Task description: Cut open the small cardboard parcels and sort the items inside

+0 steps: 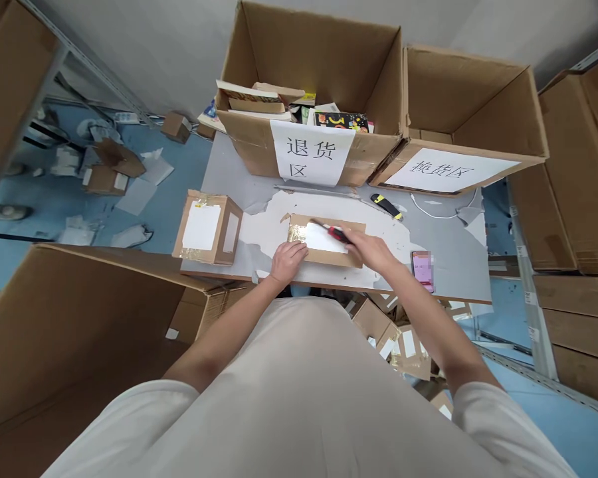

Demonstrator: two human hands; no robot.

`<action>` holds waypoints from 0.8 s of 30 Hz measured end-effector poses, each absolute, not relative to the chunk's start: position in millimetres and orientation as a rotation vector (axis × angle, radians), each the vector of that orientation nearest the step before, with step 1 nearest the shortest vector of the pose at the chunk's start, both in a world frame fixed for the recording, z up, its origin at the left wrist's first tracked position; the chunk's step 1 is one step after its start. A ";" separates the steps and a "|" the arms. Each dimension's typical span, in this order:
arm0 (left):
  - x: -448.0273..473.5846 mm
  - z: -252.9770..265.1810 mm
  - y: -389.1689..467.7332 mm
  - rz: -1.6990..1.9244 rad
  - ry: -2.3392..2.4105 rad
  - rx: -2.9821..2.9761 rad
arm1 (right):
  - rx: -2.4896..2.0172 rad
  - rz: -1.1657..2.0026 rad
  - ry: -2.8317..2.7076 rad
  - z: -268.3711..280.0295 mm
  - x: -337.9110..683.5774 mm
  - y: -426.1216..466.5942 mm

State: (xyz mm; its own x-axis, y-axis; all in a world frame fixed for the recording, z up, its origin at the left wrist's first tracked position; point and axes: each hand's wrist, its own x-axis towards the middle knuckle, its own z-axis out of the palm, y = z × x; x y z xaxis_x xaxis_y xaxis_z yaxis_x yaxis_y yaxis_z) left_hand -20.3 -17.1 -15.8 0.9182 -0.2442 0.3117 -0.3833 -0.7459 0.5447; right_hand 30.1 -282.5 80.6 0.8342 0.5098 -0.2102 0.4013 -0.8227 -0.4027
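A small cardboard box (336,255) lies in front of me on the table, with a white label and shiny clear tape at its left end. My left hand (288,261) holds the box at its near left corner, fingers bent against the cardboard. In my right hand (367,248) is a red and black utility knife (337,233), gripped over the box's right part. The knife's dark front end points left above the label, toward the taped end. From this angle I cannot tell whether its tip touches the box.
Another taped box (206,228) stands left. A yellow-black cutter (386,206) and a phone (422,271) lie on the table (448,245). Behind stand a large carton (252,156) with books and a second labelled carton (525,156). A big open carton (80,318) is at lower left.
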 end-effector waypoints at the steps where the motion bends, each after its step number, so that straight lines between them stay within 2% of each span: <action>1: -22.0 -17.0 -18.0 0.302 -0.509 2.459 | -2.737 0.560 -0.856 87.4 35.6 -270.4; 4: -25.6 -18.4 -18.7 0.326 -0.588 2.490 | -2.832 0.709 -1.202 93.8 49.6 -240.8; 8: -28.5 -19.0 -18.4 0.307 -0.605 2.496 | -2.878 0.703 -1.372 91.2 56.9 -224.4; 24: -25.6 -25.7 -14.9 0.235 -0.574 2.478 | -2.963 0.902 -1.519 103.0 62.7 -233.1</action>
State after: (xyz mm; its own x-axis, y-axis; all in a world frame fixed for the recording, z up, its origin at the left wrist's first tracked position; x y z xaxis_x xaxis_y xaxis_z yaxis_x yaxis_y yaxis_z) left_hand -25.6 -14.9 -25.7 0.8919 -0.3484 0.2883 -0.4506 -0.7399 0.4995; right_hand 62.7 -233.1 103.0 0.4876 0.6595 -0.5721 0.8180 -0.5741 0.0354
